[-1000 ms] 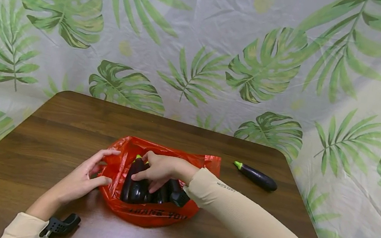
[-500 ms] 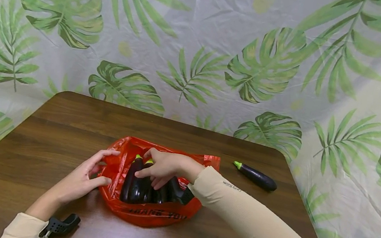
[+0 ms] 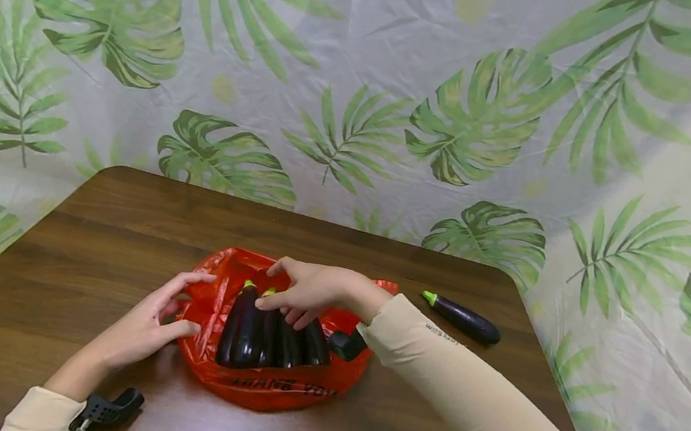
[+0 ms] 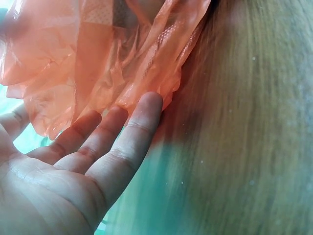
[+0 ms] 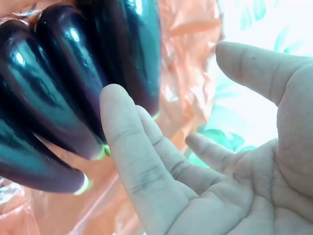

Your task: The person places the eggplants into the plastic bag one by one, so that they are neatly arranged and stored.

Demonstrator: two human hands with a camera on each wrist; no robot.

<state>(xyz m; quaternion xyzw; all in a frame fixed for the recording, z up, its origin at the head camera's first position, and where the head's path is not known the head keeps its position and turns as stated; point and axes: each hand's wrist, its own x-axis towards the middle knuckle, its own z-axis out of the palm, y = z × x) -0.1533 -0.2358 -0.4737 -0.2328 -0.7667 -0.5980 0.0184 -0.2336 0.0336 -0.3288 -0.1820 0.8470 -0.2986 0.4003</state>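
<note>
A red plastic bag (image 3: 262,396) lies spread on the table, and several dark purple eggplants (image 3: 248,336) sit side by side in its mouth, green stems toward the far side. Over them hovers my right hand (image 3: 313,293), its fingers spread and nothing held. In the right wrist view its fingers overlap the nearest eggplants (image 5: 73,73), with the palm bare. At the bag's left side is my left hand (image 3: 148,324), thumb and fingers apart. The left wrist view has its extended fingertips right against the thin bag plastic (image 4: 102,54).
One more eggplant (image 3: 465,319) lies on the brown wooden table (image 3: 132,234), right of the bag. A leaf-patterned curtain (image 3: 364,98) hangs behind the table. Black wrist straps (image 3: 107,410) are worn at both wrists.
My right hand has risen from among the eggplants and drawn back to the right, uncovering more of them. The left hand stays at the bag's side.
</note>
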